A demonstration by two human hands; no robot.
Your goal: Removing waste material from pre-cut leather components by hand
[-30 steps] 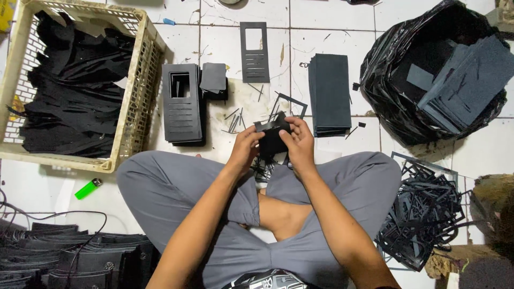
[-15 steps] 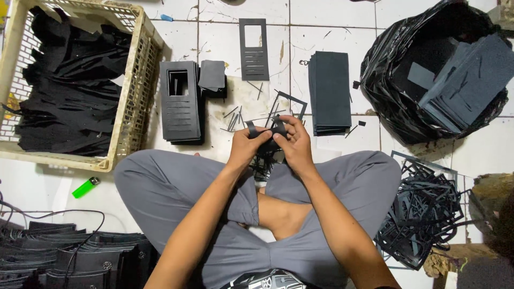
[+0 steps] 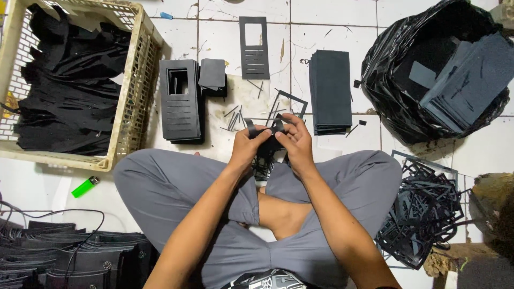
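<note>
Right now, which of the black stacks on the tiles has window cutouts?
The stack of black panels beside the basket: its top piece has a rectangular window and slots. The plain stack near the black bag is uncut.

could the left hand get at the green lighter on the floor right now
Probably not right away. The left hand is busy gripping the black cut piece together with the right hand. The green lighter lies uncovered beside the left knee, so nothing else blocks it.

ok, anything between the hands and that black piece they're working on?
Nothing visible. The left hand and right hand already grip the black piece directly, over the lap. Nothing else lies between the fingers and it.
</note>
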